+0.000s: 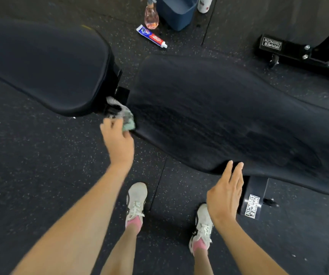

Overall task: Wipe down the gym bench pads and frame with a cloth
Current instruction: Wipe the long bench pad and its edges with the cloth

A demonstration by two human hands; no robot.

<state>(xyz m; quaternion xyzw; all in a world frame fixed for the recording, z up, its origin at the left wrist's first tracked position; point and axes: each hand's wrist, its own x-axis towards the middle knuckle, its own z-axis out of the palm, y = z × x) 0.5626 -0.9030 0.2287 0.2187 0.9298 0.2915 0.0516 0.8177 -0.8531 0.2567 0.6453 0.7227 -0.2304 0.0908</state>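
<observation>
A black gym bench fills the view: its seat pad (46, 64) lies at the left and the long back pad (219, 112) runs to the right. My left hand (118, 140) grips a pale green cloth (129, 121) at the gap between the two pads, against the black frame bracket (120, 96). My right hand (226, 192) hovers with straight fingers at the near edge of the back pad, fingertips just reaching it. Below it sits a frame foot (254, 197) with a white label.
On the speckled rubber floor beyond the bench lie a toothpaste tube (151, 36), a pink spray bottle (151, 17), a blue bucket (176, 12) and a white bottle (204, 4). Another machine's black base (298, 50) stands at the upper right. My two white shoes are near the bench.
</observation>
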